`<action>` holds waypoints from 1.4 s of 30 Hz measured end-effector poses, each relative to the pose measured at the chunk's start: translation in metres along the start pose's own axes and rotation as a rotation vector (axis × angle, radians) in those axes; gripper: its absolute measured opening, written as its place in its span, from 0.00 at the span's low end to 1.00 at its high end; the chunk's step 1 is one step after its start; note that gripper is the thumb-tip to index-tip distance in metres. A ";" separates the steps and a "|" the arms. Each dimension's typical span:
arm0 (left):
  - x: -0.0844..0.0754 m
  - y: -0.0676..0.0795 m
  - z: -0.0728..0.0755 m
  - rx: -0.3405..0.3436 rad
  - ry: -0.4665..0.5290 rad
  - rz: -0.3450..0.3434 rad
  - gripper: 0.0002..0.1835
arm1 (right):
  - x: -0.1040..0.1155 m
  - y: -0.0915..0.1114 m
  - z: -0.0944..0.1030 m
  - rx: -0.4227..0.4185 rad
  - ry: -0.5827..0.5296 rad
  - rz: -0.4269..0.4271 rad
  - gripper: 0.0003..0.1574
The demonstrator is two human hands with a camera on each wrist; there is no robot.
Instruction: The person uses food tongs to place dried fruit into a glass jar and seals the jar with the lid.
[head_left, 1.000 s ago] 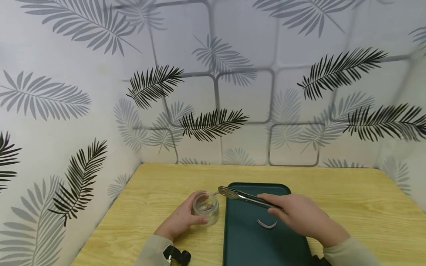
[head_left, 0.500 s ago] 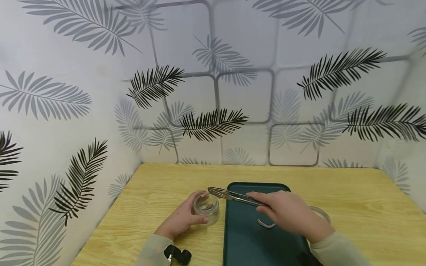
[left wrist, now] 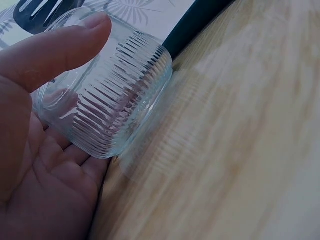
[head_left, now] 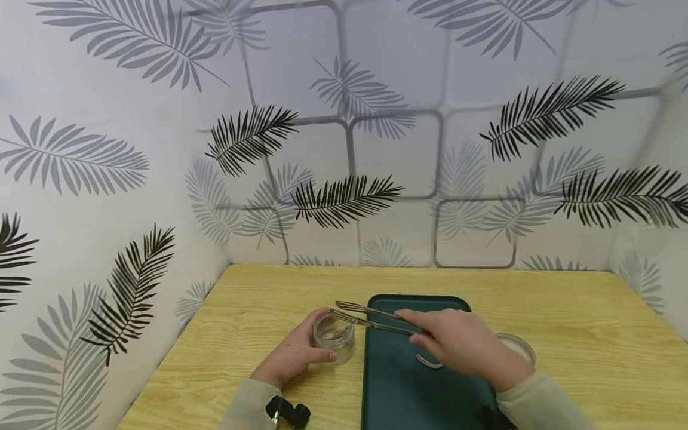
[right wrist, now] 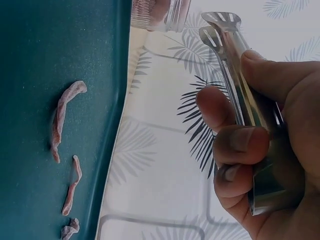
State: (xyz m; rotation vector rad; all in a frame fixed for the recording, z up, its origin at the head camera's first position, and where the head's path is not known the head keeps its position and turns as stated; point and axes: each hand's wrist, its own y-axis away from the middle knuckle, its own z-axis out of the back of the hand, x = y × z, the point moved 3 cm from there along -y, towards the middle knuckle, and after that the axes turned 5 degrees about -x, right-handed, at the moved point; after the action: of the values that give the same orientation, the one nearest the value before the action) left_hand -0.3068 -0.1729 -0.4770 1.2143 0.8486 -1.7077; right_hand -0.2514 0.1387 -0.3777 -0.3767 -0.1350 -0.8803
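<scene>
My left hand [head_left: 292,352] holds a small ribbed glass jar [head_left: 344,352] upright on the table, thumb on its near side and fingers behind. Some brownish strips show inside it. In the left wrist view, the thumb presses the glass wall [left wrist: 115,95]. My right hand [head_left: 462,346] grips metal tongs [head_left: 376,325], whose parted slotted tips are over the jar's mouth with nothing visible between them. Thin, wrinkled pinkish strips lie on the dark green tray; the right wrist view shows a long curved strip [right wrist: 60,120], a thinner one [right wrist: 73,187] and a small curled piece [right wrist: 70,230].
The green tray [head_left: 408,394] with a raised rim lies right of the jar, under the right forearm. A round clear lid [head_left: 531,349] rests on the wooden table [head_left: 591,334] beyond the right wrist. A leaf-patterned wall [head_left: 398,233] rises behind the table.
The tongs have moved left over the jar, and their tips have spread apart. The strip they pinched at the rim a second ago is out of them. My left hand and the jar stay put.
</scene>
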 end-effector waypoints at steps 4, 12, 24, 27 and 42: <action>0.000 0.000 0.000 0.002 -0.007 -0.014 0.46 | -0.002 0.001 0.000 0.006 -0.006 -0.007 0.34; 0.000 -0.001 0.001 0.024 0.001 -0.027 0.45 | -0.012 0.011 0.002 0.025 -0.039 -0.034 0.35; 0.001 -0.001 0.000 0.027 0.017 -0.028 0.45 | -0.039 0.038 0.005 0.025 -0.006 -0.082 0.35; 0.002 -0.001 0.000 0.026 0.020 -0.029 0.45 | -0.044 0.046 0.005 0.034 0.004 -0.077 0.35; 0.002 0.000 0.000 0.007 0.010 -0.025 0.46 | -0.097 0.093 0.018 0.088 -0.021 -0.179 0.33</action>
State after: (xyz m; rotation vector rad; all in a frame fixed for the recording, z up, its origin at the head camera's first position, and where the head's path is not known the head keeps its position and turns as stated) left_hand -0.3069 -0.1737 -0.4784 1.2228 0.8678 -1.7271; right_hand -0.2408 0.2695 -0.4122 -0.2943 -0.2285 -1.0434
